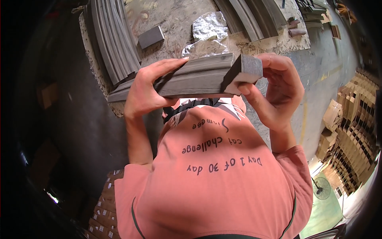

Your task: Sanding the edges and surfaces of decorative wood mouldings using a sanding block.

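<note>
A long grey profiled moulding (195,77) lies crosswise in front of my body. My left hand (145,85) is wrapped round its left part, thumb below and fingers over the top. At the moulding's right end, my right hand (280,85) pinches a dark grey sanding block (248,67) with a paler underside between thumb and fingers. The block touches or overlaps that end; the exact contact is hidden. A second grey block (151,37) rests on the worktable beyond my left hand.
Stacked grey mouldings (113,40) cover the left of the stained worktable (175,24), and more mouldings (254,18) lie at its far right. Crumpled silvery wrap (209,27) sits between them. Cardboard stacks (354,115) and a fan (321,187) stand on the right.
</note>
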A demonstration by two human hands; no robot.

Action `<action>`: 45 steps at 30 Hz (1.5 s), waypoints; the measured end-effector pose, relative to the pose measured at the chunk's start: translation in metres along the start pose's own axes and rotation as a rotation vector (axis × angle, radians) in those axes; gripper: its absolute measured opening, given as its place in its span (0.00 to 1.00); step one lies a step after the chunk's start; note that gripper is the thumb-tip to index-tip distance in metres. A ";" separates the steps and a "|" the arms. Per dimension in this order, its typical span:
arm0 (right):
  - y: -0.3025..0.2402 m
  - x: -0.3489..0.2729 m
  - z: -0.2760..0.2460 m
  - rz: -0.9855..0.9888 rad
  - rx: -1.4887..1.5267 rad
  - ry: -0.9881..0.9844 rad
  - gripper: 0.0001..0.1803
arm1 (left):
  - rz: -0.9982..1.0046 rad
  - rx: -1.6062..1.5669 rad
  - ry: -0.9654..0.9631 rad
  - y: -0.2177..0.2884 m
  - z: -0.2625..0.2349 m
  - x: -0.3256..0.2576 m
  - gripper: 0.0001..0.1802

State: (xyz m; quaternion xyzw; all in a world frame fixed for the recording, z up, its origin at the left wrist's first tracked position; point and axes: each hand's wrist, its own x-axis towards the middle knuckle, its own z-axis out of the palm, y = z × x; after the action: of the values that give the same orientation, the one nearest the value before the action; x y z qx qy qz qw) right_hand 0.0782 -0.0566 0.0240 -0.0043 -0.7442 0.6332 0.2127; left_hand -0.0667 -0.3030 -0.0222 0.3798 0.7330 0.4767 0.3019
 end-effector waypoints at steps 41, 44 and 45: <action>0.035 0.025 0.009 0.125 -0.098 0.139 0.15 | -0.019 0.099 0.100 -0.006 0.013 -0.006 0.48; 0.054 0.026 0.005 0.199 -0.160 0.141 0.15 | -0.042 0.130 0.104 -0.003 0.016 -0.008 0.47; 0.058 0.022 0.004 0.200 -0.164 0.146 0.15 | -0.038 0.127 0.100 -0.002 0.017 -0.009 0.47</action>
State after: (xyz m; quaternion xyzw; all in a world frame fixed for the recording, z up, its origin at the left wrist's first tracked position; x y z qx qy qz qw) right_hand 0.0419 -0.0427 -0.0248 -0.1418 -0.7720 0.5861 0.2009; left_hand -0.0492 -0.3035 -0.0298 0.3601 0.7830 0.4416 0.2493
